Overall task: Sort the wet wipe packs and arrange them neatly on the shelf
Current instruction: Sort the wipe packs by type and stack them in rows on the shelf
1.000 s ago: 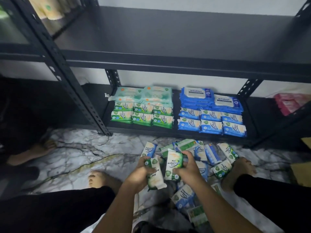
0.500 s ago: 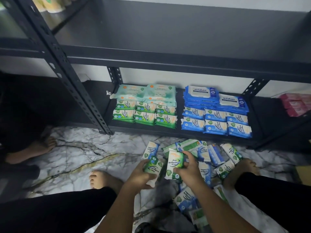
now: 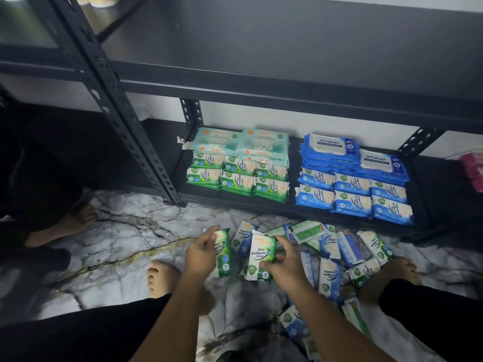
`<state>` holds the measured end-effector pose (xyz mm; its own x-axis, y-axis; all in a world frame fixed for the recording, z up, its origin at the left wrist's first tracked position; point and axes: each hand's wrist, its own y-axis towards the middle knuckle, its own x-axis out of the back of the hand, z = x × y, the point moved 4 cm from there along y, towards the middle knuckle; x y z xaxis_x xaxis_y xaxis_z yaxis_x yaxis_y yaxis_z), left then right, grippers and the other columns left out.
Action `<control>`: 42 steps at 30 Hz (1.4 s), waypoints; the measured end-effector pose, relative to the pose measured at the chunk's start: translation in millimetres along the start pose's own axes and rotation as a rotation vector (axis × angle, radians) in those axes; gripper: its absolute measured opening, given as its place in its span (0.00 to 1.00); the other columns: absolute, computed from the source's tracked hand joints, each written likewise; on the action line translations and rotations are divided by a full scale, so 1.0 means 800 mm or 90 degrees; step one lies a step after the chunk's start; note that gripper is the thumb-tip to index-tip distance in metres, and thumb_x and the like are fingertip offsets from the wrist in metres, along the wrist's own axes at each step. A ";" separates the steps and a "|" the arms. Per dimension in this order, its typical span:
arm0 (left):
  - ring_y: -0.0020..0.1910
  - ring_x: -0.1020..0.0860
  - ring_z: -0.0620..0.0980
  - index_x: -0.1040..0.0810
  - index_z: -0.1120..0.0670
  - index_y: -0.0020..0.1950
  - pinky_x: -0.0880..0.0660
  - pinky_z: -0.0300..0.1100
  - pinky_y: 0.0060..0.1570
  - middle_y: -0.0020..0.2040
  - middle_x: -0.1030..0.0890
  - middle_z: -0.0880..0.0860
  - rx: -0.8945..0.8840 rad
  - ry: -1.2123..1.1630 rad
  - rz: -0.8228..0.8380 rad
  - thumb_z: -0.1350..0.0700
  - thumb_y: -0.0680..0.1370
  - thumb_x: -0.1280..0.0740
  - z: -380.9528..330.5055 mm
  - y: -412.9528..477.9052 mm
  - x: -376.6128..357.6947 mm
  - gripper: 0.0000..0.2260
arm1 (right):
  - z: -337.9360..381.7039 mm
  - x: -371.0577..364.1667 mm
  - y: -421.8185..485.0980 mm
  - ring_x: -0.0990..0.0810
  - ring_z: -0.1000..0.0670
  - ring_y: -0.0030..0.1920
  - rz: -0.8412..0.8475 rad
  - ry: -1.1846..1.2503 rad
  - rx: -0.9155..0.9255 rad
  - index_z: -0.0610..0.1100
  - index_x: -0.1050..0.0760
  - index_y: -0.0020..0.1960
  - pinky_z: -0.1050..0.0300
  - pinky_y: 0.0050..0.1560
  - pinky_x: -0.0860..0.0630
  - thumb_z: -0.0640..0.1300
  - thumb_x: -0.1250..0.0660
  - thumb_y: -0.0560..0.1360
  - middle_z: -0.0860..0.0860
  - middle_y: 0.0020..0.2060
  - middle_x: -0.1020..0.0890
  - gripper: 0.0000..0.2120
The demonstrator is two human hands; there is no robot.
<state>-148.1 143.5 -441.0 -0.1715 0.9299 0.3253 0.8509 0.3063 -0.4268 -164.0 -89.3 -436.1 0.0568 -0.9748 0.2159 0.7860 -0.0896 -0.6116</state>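
Head view: looking down past two forearms at the bottom shelf (image 3: 235,202) and the marble floor (image 3: 125,231).
Left hand (image 3: 201,253): curling round a green pack (image 3: 223,257), holding it upright just above the floor and covering part of its print.
Right hand (image 3: 283,267): pinching a Pine Antibacterial pack (image 3: 261,254) near its lower right corner, thumb lying across the front, other fingers hiding behind it.
Held packs: standing side by side and close; not telling whether touching.
Green rows (image 3: 236,178): lying in two rows of three by the shelf's left front edge, the back row partly tucking under large pale-green packs (image 3: 240,142).
Blue rows (image 3: 352,194): sitting by the right front edge, fronting stacked antabax packs (image 3: 329,148).
Loose pile (image 3: 326,246): overlapping on the floor before the shelf's front edge, some packs disappearing under the right forearm.
Pink packs (image 3: 473,171): being cut off at the right, blurring.
Upper shelf (image 3: 261,48): pale items at its far left corner being cropped, too dim for identifying.
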 end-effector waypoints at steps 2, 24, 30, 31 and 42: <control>0.29 0.24 0.48 0.21 0.45 0.67 0.29 0.38 0.26 0.54 0.17 0.64 0.027 -0.016 0.034 0.59 0.82 0.34 -0.003 0.023 0.009 0.15 | 0.006 -0.015 0.013 0.16 0.52 0.49 -0.003 -0.011 0.001 0.50 0.33 0.74 0.56 0.42 0.19 0.31 0.23 0.69 0.50 0.50 0.15 0.39; 0.51 0.18 0.53 0.18 0.46 0.64 0.21 0.43 0.50 0.53 0.18 0.52 0.035 0.231 0.020 0.63 0.69 0.22 0.097 0.276 0.057 0.25 | 0.010 -0.228 0.232 0.16 0.45 0.55 -0.070 -0.183 0.036 0.47 0.22 0.66 0.49 0.58 0.20 0.35 0.24 0.65 0.47 0.53 0.14 0.30; 0.55 0.23 0.47 0.24 0.48 0.72 0.35 0.29 0.50 0.60 0.20 0.50 -0.026 0.316 0.029 0.63 0.70 0.23 0.099 0.281 0.051 0.31 | 0.013 -0.228 0.242 0.21 0.44 0.62 -0.053 -0.293 0.019 0.47 0.28 0.73 0.57 0.58 0.26 0.40 0.24 0.70 0.46 0.62 0.18 0.33; 0.58 0.23 0.50 0.24 0.49 0.73 0.36 0.28 0.52 0.62 0.21 0.53 -0.040 0.325 0.023 0.64 0.70 0.23 0.100 0.281 0.052 0.32 | 0.010 -0.229 0.244 0.21 0.44 0.62 -0.051 -0.303 0.010 0.47 0.29 0.74 0.56 0.58 0.25 0.40 0.24 0.70 0.46 0.62 0.18 0.34; 0.58 0.25 0.66 0.22 0.54 0.69 0.24 0.57 0.56 0.61 0.23 0.63 -0.074 0.397 -0.126 0.53 0.70 0.28 0.103 0.257 0.047 0.27 | 0.022 -0.216 0.227 0.23 0.38 0.64 -0.084 -0.359 0.030 0.43 0.38 0.79 0.50 0.59 0.25 0.41 0.28 0.73 0.39 0.62 0.21 0.38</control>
<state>-20.6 258.0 -586.0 -0.0402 0.5556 0.8305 0.8870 0.4024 -0.2263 -19.9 66.8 -571.3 0.2653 -0.6954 0.6679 0.8346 -0.1812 -0.5202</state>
